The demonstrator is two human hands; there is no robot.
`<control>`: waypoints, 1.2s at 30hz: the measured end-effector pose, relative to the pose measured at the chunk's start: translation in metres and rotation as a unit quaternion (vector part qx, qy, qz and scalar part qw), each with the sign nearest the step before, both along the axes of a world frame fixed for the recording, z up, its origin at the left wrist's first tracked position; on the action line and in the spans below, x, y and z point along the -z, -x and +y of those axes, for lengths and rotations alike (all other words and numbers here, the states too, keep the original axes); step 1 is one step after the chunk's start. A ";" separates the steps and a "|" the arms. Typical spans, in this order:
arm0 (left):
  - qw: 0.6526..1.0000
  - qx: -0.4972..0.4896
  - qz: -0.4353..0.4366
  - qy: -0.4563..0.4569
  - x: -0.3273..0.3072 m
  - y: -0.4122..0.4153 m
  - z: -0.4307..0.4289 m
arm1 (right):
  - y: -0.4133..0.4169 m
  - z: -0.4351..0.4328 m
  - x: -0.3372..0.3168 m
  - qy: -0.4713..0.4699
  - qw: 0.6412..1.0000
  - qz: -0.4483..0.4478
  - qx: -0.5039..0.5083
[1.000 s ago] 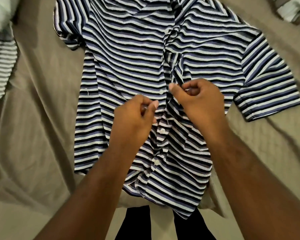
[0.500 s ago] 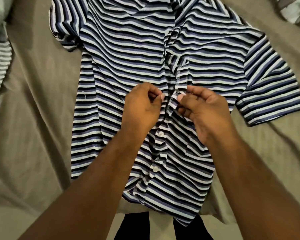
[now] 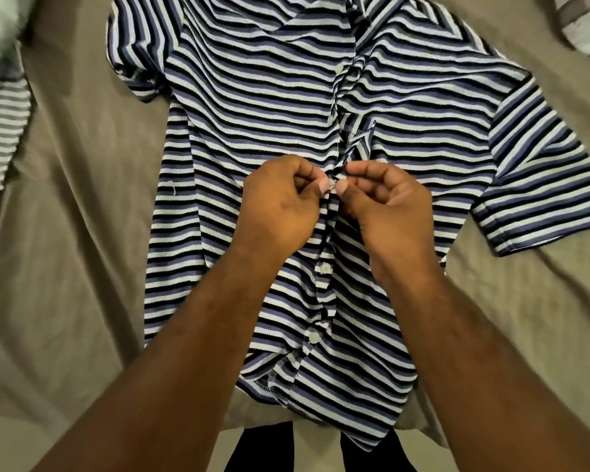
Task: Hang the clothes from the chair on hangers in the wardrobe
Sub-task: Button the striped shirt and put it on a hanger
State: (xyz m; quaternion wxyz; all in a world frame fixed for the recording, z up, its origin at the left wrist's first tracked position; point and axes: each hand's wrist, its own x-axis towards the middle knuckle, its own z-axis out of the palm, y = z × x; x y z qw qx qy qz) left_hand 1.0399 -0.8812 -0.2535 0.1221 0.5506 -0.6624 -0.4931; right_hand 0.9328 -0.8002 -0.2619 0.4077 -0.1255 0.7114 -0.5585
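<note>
Tan bedsheet (image 3: 82, 267), striped shirt (image 3: 252, 107) flat — left hand (image 3: 280, 206), right hand (image 3: 388, 206) pinching its placket (image 3: 324, 264)

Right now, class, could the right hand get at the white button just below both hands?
Probably yes: the white button lies uncovered on the striped shirt, close to the right hand, though that hand must first release its pinch on the shirt.

Dim, warm indoor light is falling on the striped shirt (image 3: 252, 131) and bedsheet (image 3: 65, 267), leaving gentle shadows in the creases. The centre is showing sharp; the wide lens is bending and blurring the edges, mostly upper left.
</note>
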 end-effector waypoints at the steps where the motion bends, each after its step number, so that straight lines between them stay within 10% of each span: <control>1: 1.000 0.002 -0.003 -0.004 -0.001 0.000 0.000 | 0.000 0.001 0.001 0.006 1.000 -0.010 0.005; 19: 0.992 -0.028 0.087 -0.091 0.005 -0.008 0.000 | 0.005 0.003 0.011 0.025 0.985 0.127 -0.111; 36: 0.996 -0.042 0.075 0.027 0.019 -0.010 0.011 | -0.001 0.001 0.012 -0.010 0.976 0.186 -0.111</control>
